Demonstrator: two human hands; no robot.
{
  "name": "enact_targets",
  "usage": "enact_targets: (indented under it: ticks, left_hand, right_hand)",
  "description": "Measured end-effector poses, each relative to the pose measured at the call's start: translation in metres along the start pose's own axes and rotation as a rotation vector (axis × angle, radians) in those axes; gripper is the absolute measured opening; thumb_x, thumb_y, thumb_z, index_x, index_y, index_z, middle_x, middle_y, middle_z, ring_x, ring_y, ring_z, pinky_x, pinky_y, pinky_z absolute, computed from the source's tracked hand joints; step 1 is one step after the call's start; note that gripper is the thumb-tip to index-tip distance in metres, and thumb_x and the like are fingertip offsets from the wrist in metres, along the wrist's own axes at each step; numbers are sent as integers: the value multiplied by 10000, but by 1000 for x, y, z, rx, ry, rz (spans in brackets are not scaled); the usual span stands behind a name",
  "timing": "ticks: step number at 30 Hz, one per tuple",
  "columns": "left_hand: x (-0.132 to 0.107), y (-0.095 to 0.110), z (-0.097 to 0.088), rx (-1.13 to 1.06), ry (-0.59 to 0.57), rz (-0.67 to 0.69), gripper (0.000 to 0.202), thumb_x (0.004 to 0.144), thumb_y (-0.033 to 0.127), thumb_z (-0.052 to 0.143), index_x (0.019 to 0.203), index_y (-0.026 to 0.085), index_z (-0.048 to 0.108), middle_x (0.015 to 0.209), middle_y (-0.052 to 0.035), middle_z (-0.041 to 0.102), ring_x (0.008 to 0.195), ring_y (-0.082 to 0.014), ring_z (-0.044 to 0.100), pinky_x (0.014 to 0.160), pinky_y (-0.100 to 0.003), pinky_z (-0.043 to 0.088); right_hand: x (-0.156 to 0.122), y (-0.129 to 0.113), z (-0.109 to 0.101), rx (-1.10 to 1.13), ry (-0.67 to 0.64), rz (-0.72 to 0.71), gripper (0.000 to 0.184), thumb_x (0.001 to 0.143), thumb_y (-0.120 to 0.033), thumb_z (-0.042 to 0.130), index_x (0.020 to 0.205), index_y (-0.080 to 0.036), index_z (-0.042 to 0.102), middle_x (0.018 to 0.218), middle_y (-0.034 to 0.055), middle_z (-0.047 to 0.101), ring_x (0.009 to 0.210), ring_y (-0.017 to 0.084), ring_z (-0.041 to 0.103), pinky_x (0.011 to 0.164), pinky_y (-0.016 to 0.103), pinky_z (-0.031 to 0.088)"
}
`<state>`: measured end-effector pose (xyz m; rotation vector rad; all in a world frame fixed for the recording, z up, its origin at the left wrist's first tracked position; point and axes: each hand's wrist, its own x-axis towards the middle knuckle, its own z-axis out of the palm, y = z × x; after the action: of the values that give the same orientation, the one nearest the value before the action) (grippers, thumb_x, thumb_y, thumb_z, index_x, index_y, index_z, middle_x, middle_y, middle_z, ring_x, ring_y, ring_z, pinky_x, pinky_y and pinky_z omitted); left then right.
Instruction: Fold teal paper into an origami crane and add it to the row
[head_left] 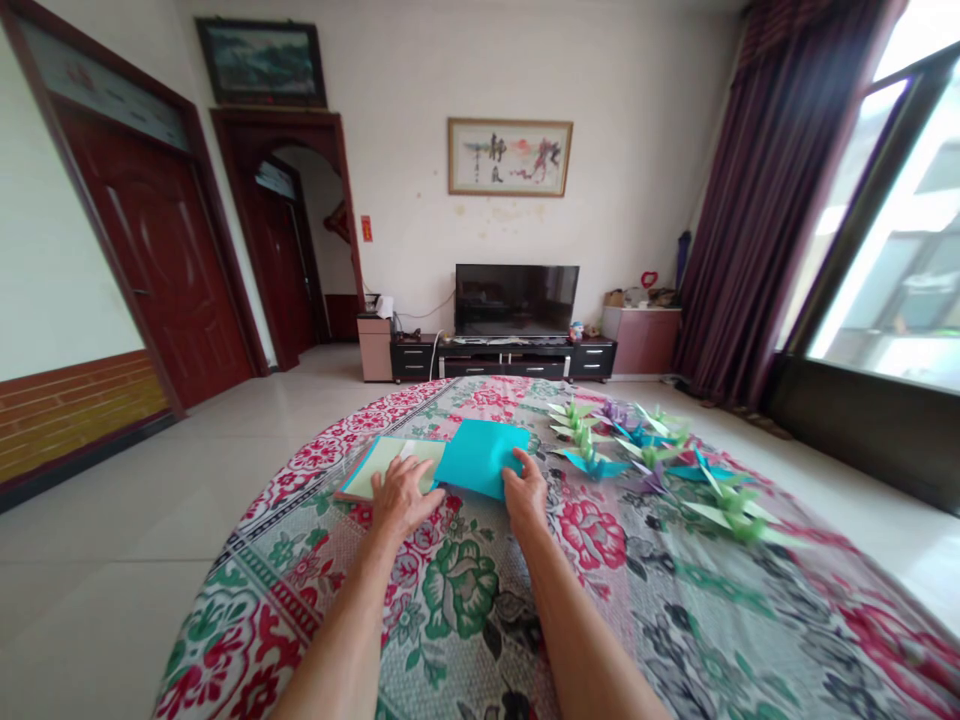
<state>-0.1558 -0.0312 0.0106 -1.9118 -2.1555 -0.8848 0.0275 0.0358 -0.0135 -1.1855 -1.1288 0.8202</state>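
Note:
A square sheet of bright blue paper point(480, 455) lies tilted over the table in front of me. My right hand point(527, 488) grips its right edge between thumb and fingers. Just left of it sits a stack of coloured paper point(379, 462), pale green on top, with blue and reddish edges showing beneath. My left hand point(405, 492) rests on this stack with its fingers spread, the thumb near the blue sheet's lower left corner. Off to the right stand several folded paper cranes, among them a blue crane point(594, 464), a purple crane point(651, 474) and a green crane point(739, 512).
A patterned cloth covers the round table point(457, 590). Beyond it, a television point(517, 300) stands on a low black cabinet point(415, 360) against the wall. Dark curtains point(757, 220) and a window are on the right, red doors point(154, 230) on the left.

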Motion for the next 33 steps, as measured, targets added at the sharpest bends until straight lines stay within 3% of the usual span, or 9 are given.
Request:
enact_targets:
  ticks: [4, 8, 11, 15, 18, 21, 24, 27, 33]
  left_hand:
    - [4, 12, 4, -233, 158, 46, 413, 760, 250, 506, 1160, 179, 579, 1190, -109, 588, 1107, -242, 520, 974, -364, 368]
    - [7, 29, 7, -541, 258, -165, 468, 844, 353, 422, 1262, 150, 475, 1074, -121, 634, 816, -194, 624, 806, -323, 465]
    - [9, 35, 7, -631, 270, -247, 509, 805, 420, 501, 1245, 164, 501, 1095, -123, 629, 928, -234, 603, 865, -353, 433]
    - [11, 37, 7, -1017, 128, -363, 506, 713, 438, 624, 1125, 145, 602, 1037, -111, 664, 996, -246, 589, 876, -335, 436]
    - [10, 41, 6, -1384, -39, -427, 539, 619, 391, 716, 1078, 124, 624, 956, -96, 693, 868, -220, 633, 768, -310, 490]
    - [4, 48, 5, -1574, -226, -415, 588, 571, 333, 752, 1104, 133, 606, 879, -81, 707, 736, -200, 651, 679, -308, 509]
    - [-2, 55, 8, -1606, -365, -375, 585, 565, 296, 751, 1106, 136, 598, 866, -79, 710, 696, -197, 656, 656, -308, 514]
    - [-7, 61, 13, -1532, -419, -373, 543, 550, 292, 750, 1048, 124, 616, 793, -69, 713, 655, -202, 652, 628, -310, 513]
    - [-10, 66, 22, -1387, -424, -349, 423, 562, 350, 725, 907, 117, 652, 636, -28, 675, 575, -182, 617, 536, -266, 470]
  right_hand:
    - [2, -7, 0, 190, 49, 99, 582, 593, -322, 529, 1143, -138, 574, 746, 2, 597, 516, 103, 434, 472, 206, 343]
    - [-1, -17, 0, 349, 23, 90, 609, 575, -305, 586, 1159, -136, 552, 802, 7, 605, 586, 99, 480, 522, 194, 379]
    - [-6, -22, -2, 411, -45, 73, 674, 582, -282, 611, 1232, -160, 485, 799, 0, 627, 585, 102, 508, 526, 195, 392]
    - [-12, -29, -14, 471, -189, 92, 767, 610, -279, 638, 1323, -205, 366, 775, -7, 662, 545, 122, 534, 508, 224, 426]
    - [-14, -35, -33, 466, -319, 88, 647, 621, -298, 673, 1233, -209, 482, 834, 13, 687, 628, 150, 588, 564, 248, 469]
    - [-16, -39, -55, 473, -447, 100, 482, 638, -356, 691, 1086, -206, 595, 902, 30, 694, 715, 184, 624, 615, 278, 495]
    - [-17, -39, -77, 441, -525, 145, 427, 642, -397, 703, 1017, -205, 634, 901, 38, 701, 749, 212, 640, 641, 310, 510]
    - [-19, -35, -94, 397, -564, 158, 418, 637, -418, 714, 976, -180, 661, 877, 55, 705, 757, 220, 642, 667, 329, 518]
    - [-29, -26, -108, 262, -434, 121, 433, 603, -505, 699, 860, -157, 690, 749, 37, 701, 655, 202, 624, 601, 317, 518]
